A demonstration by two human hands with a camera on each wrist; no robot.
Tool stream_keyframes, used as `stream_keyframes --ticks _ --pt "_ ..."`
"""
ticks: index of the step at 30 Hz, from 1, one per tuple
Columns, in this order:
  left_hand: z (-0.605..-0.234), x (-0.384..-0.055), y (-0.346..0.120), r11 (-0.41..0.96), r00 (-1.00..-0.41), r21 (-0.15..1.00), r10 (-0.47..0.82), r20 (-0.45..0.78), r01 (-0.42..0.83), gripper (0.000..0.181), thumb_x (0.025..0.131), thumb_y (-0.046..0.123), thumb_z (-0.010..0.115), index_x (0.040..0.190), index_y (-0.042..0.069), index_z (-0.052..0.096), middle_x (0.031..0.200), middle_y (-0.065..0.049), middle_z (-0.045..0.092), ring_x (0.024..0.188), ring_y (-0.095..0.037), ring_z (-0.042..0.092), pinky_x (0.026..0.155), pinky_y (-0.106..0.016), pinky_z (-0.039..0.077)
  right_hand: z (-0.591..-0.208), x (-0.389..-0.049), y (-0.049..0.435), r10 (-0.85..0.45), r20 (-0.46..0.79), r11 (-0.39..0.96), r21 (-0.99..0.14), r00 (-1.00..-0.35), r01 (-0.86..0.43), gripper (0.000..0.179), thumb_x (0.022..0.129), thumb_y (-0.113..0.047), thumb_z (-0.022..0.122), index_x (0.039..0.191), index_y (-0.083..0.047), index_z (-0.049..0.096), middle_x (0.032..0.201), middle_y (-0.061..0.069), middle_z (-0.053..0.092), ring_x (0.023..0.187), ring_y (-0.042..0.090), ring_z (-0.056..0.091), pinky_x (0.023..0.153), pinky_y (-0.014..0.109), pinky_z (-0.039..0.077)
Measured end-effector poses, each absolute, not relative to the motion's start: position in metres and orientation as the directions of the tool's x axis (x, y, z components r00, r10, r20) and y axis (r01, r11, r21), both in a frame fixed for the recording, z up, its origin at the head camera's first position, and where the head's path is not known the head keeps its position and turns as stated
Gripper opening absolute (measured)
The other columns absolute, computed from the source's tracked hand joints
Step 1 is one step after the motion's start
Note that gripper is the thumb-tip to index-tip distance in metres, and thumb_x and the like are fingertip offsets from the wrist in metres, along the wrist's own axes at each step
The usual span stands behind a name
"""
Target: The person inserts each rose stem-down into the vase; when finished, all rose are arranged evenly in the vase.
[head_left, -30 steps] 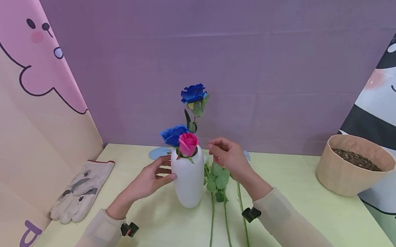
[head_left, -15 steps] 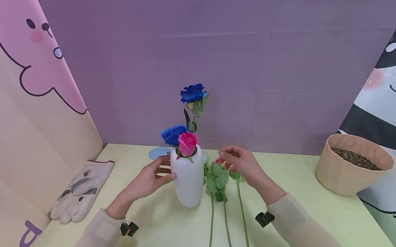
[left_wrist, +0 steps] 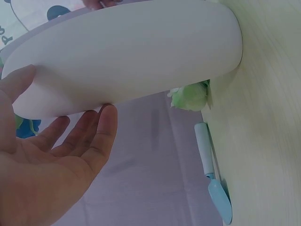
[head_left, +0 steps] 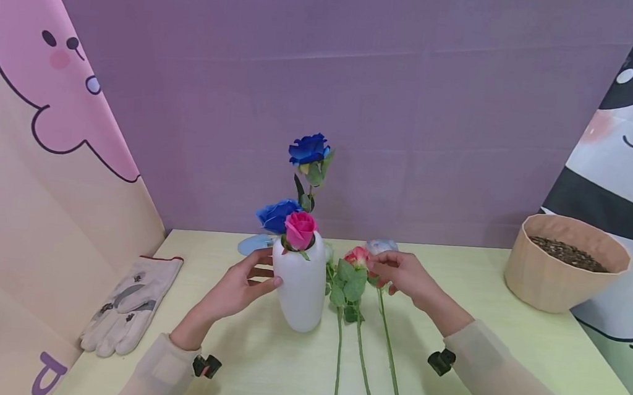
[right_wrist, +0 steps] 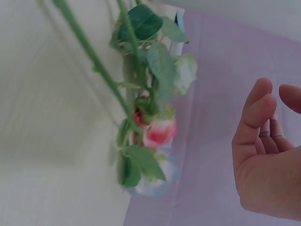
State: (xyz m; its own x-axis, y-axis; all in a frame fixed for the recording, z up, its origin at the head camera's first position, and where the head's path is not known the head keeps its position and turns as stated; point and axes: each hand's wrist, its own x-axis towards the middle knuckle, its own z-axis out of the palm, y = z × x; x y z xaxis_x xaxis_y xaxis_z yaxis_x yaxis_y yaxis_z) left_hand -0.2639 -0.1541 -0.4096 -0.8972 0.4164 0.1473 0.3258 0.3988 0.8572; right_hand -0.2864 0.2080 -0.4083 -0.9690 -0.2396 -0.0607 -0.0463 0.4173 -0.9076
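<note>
My left hand (head_left: 239, 284) holds the side of a tall white vase (head_left: 300, 295), thumb in front and fingers behind. In the vase stand a tall blue rose (head_left: 308, 150), a lower blue rose (head_left: 278, 215) and a pink rose (head_left: 300, 229). To its right, a red-and-white rose (head_left: 355, 254), a pale blue rose (head_left: 381, 246) and a pale green rose (right_wrist: 185, 74) lie on the table, stems toward me. My right hand (head_left: 405, 274) hovers by these blooms, overlapping them in the head view. Its fingers are loosely bent, with nothing between them in the right wrist view.
Behind the vase lies a light blue trowel (left_wrist: 214, 174). A pair of work gloves (head_left: 132, 307) rests at the table's left edge. A tan pot (head_left: 538, 283) with dark soil stands at the back right. A purple cloth wall (head_left: 438, 139) closes off the back.
My right hand has moved from beside the vase mouth rightward and down to the lying roses, uncovering the red-and-white and pale blue blooms. My left hand and the vase stay put.
</note>
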Motion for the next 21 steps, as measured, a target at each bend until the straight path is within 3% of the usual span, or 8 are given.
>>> stream_keyframes --ticks 6,12,21 --pt "-0.411 -0.264 -0.154 0.401 -0.898 0.857 0.417 0.143 0.322 0.063 0.094 0.035 0.07 0.148 0.024 0.04 0.139 -0.006 0.055 0.125 -0.03 0.061 0.099 -0.04 0.056 -0.421 -0.287 0.219 -0.229 -0.097 0.445 -0.896 -0.969 -0.015 0.038 0.099 -0.033 0.062 0.12 -0.002 0.063 0.1 0.007 0.071 0.085 0.026 0.067 0.065 0.036 0.055" --pt "-0.41 -0.264 -0.154 0.404 -0.899 0.854 0.412 0.15 0.327 0.063 0.094 0.035 0.07 0.149 0.023 0.041 0.139 -0.007 0.055 0.125 -0.03 0.061 0.098 -0.041 0.057 -0.434 -0.287 0.23 -0.23 -0.14 0.456 -0.89 -0.963 0.02 0.037 0.099 -0.033 0.061 0.12 -0.003 0.064 0.109 0.016 0.071 0.087 0.024 0.068 0.068 0.036 0.055" --pt "-0.41 -0.265 -0.154 0.413 -0.901 0.853 0.412 0.137 0.318 0.063 0.094 0.036 0.069 0.149 0.024 0.04 0.139 -0.006 0.055 0.125 -0.029 0.061 0.099 -0.04 0.056 -0.457 -0.288 0.243 -0.21 -0.193 0.488 -0.87 -0.958 0.068 0.038 0.099 -0.03 0.061 0.121 0.001 0.063 0.107 0.015 0.072 0.088 0.022 0.07 0.07 0.036 0.057"
